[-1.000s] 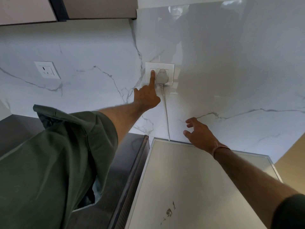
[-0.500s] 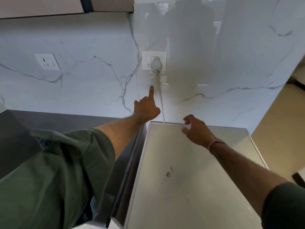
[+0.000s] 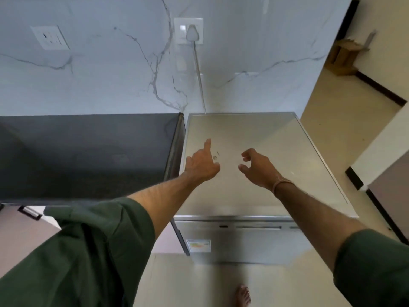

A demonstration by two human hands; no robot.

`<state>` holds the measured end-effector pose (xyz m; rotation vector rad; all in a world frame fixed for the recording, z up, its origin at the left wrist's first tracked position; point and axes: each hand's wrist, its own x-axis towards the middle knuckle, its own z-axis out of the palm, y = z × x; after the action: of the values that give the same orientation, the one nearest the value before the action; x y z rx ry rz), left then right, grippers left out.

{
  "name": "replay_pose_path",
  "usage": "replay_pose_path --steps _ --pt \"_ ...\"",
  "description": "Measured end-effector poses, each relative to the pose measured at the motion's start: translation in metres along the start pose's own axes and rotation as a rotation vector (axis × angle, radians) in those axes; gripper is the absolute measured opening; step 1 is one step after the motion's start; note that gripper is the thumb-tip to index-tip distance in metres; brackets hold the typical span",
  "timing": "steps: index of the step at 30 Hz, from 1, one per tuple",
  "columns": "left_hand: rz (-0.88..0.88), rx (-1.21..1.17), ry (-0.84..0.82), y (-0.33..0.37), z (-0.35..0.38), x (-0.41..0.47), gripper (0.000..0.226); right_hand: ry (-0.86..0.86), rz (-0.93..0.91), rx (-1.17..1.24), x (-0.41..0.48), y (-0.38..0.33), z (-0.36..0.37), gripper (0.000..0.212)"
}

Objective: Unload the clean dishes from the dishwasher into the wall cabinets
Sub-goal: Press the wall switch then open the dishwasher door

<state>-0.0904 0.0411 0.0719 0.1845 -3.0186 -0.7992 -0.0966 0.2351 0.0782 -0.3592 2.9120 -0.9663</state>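
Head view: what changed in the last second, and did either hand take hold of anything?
The left hand, whose forefinger was pressing the wall switch, has drawn back and down. It now points over the dishwasher top and holds nothing. The right hand still hovers there, fingers loosely curled and empty. The plug stays plugged in, and the dishwasher door is shut.

You wear a dark green shirt: its left sleeve (image 3: 88, 251) bunches in loose folds, its right sleeve (image 3: 374, 267) looks smoother. 1 thin band (image 3: 282, 183) circles the wrist of your right hand (image 3: 259, 169). 1 foot (image 3: 243, 295) is bare.
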Motion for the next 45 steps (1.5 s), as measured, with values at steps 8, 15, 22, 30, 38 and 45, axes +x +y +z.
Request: replay_pose_path --steps 8,15,22,30,38,45 --pt "-0.303 -0.27 -0.092 0.008 0.095 -0.089 0.042 -0.053 0.228 0.13 -0.086 0.062 0.047 0.032" --pt "-0.815 -1.081 -0.305 0.019 0.202 -0.144 0.045 0.019 0.71 0.737 -0.126 0.122 0.097 0.028" --pt "-0.936 -1.776 -0.094 0.04 0.229 -0.128 0.018 0.049 0.844 1.596 -0.118 0.147 0.119 0.009" --pt "-0.907 -2.014 0.058 0.052 0.234 -0.134 0.011 0.085 0.833 1.83 -0.116 0.145 0.123 0.01" --pt "-0.966 -2.052 0.102 0.059 0.24 -0.195 0.026 0.165 0.916 1.831 -0.18 0.143 0.152 0.046" --pt "-1.092 -1.96 -0.042 0.043 0.263 -0.286 0.065 0.314 0.993 1.833 -0.272 0.134 0.191 0.069"
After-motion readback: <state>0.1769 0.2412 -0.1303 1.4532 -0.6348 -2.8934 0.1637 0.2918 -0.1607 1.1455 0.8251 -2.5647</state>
